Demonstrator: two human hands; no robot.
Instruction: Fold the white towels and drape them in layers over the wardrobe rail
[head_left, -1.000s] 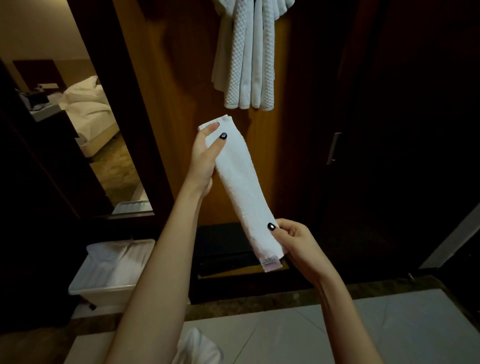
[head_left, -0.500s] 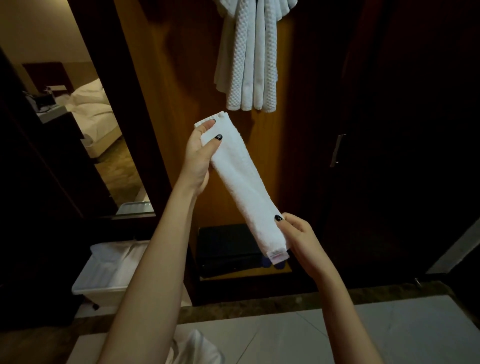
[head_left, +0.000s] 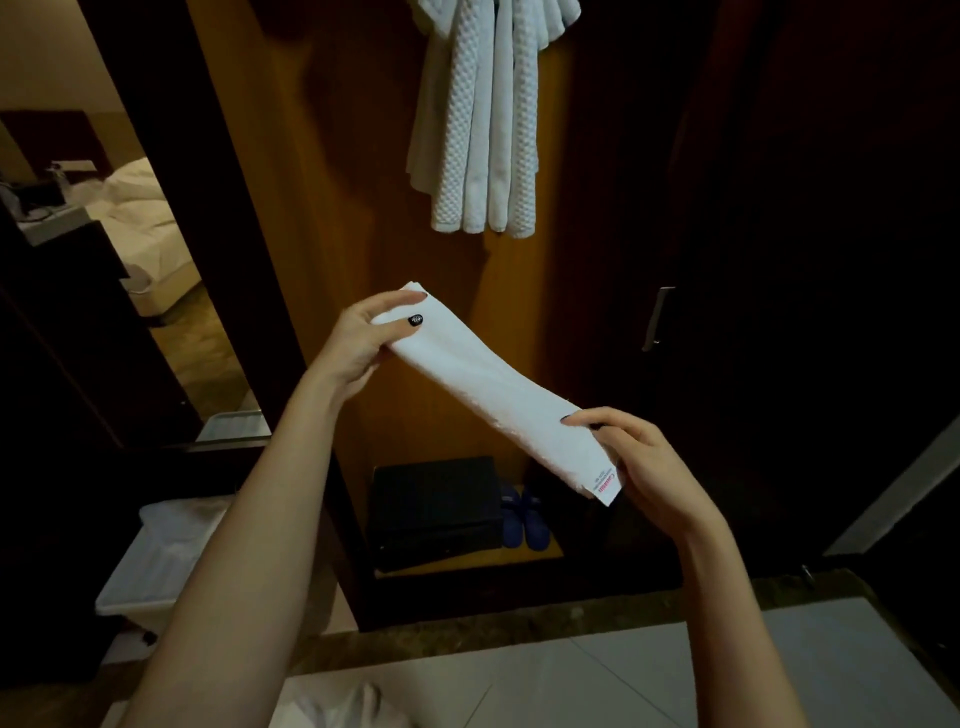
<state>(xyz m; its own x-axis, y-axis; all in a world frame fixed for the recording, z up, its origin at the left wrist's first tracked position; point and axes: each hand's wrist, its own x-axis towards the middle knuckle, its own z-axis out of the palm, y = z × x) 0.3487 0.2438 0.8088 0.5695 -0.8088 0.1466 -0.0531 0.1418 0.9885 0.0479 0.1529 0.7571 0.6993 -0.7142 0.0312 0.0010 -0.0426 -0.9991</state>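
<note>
Below the hanging towels (head_left: 483, 130), left hand (head_left: 363, 343) and right hand (head_left: 644, 467) pinch the folded towel (head_left: 493, 384).

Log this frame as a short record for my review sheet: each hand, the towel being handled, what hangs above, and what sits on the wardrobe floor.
left hand: pinches the upper end of the folded towel
right hand: grips the lower end, by the label
folded towel: narrow strip, held in the air, slanting down to the right
hanging towels: white, draped above; rail out of view
wardrobe floor: black box, blue slippers beside it
</note>
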